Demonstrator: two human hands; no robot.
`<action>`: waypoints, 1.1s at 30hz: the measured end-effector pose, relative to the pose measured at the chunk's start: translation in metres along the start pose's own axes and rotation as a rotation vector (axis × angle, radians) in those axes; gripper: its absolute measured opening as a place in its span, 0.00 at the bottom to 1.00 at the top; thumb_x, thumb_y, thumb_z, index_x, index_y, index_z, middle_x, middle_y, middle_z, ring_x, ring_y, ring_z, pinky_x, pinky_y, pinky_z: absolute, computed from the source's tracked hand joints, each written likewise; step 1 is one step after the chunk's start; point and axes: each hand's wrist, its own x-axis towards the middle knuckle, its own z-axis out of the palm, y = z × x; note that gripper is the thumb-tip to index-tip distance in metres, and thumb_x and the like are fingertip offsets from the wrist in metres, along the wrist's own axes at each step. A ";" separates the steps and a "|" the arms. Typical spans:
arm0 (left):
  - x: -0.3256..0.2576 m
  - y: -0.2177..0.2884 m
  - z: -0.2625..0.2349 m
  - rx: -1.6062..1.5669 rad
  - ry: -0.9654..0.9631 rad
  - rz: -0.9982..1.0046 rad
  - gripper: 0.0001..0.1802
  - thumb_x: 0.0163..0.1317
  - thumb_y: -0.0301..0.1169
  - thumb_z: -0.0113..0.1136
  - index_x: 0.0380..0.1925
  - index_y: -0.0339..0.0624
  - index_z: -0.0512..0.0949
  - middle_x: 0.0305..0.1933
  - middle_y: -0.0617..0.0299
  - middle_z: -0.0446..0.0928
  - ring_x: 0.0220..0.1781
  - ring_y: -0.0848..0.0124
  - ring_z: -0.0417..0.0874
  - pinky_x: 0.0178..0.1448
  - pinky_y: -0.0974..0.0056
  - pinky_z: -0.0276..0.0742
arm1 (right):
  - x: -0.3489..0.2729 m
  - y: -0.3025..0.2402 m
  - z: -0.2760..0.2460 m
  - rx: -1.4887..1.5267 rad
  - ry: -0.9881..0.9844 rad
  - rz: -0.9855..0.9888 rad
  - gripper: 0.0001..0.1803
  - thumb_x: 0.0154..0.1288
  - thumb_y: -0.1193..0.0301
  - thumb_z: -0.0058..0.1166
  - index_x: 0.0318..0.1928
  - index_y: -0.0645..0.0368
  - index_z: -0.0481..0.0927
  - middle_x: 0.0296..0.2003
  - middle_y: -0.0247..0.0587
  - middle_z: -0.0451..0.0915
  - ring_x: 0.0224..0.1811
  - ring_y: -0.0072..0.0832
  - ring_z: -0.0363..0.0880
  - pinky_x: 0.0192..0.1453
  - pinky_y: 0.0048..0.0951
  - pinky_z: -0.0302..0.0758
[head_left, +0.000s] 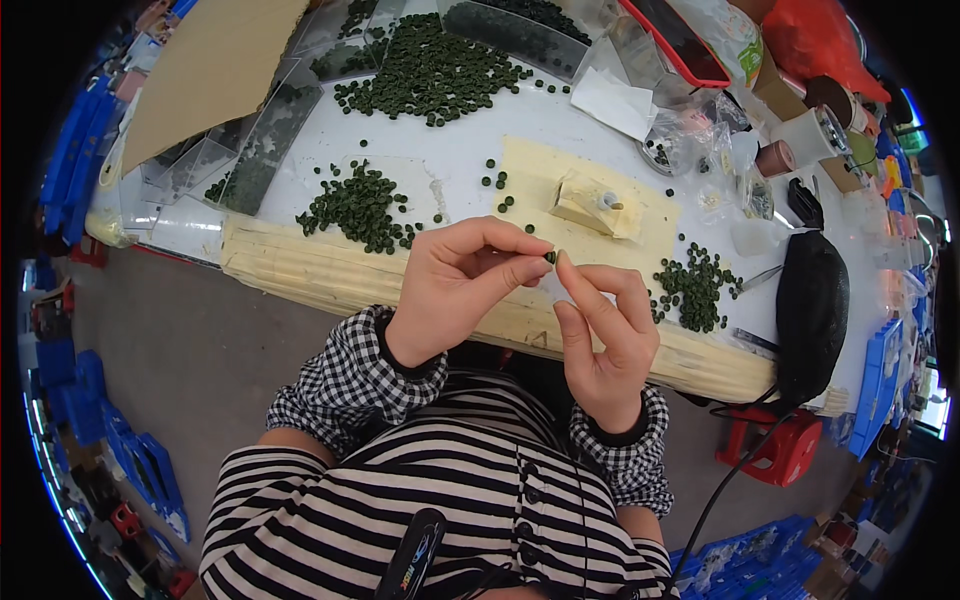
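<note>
My left hand (452,283) is closed, thumb and forefinger pinching a small dark green round bead-like piece (550,257) above the table's near edge. Facing it, my right hand (607,335) is also closed, its fingertips drawn together right beside the piece. Whatever those fingertips hold is too small to make out. Beyond the hands stands a tape-covered block (597,207) with a short pale peg on top. One pile of similar green pieces (360,208) lies left of the hands, and a smaller pile (697,288) lies to the right.
A large heap of green pieces (425,70) spreads at the back, among clear plastic trays (268,140) and a cardboard sheet (205,75). Tweezers (762,277) and a black pouch-like object (812,310) with a cable lie at right. A red stool (770,448) stands below.
</note>
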 end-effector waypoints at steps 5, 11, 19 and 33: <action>0.029 -0.001 -0.025 0.842 0.086 0.222 0.05 0.59 0.20 0.63 0.36 0.33 0.83 0.36 0.53 0.83 0.31 0.69 0.85 0.37 0.69 0.79 | -0.007 0.012 -0.010 0.015 0.095 0.161 0.22 0.59 0.83 0.61 0.55 0.64 0.81 0.39 0.43 0.79 0.39 0.31 0.77 0.45 0.27 0.75; 0.047 -0.004 -0.035 1.088 0.066 0.287 0.17 0.60 0.27 0.64 0.49 0.34 0.76 0.42 0.49 0.79 0.40 0.57 0.82 0.45 0.58 0.78 | -0.012 0.012 -0.015 -0.027 0.080 0.145 0.20 0.61 0.82 0.59 0.55 0.64 0.81 0.38 0.43 0.79 0.39 0.30 0.77 0.44 0.26 0.74; 0.047 0.004 -0.023 1.352 -0.101 0.154 0.36 0.53 0.41 0.72 0.57 0.32 0.70 0.53 0.41 0.68 0.50 0.50 0.77 0.52 0.56 0.77 | -0.018 0.015 -0.021 -0.019 0.070 0.185 0.17 0.60 0.82 0.60 0.51 0.62 0.84 0.37 0.42 0.78 0.37 0.29 0.76 0.42 0.26 0.73; 0.099 0.001 -0.053 1.214 -0.309 0.089 0.12 0.59 0.28 0.66 0.42 0.37 0.78 0.41 0.56 0.72 0.35 0.66 0.79 0.42 0.64 0.77 | -0.027 0.020 -0.023 0.015 0.081 0.211 0.14 0.61 0.83 0.59 0.48 0.64 0.85 0.35 0.42 0.79 0.36 0.30 0.76 0.42 0.26 0.73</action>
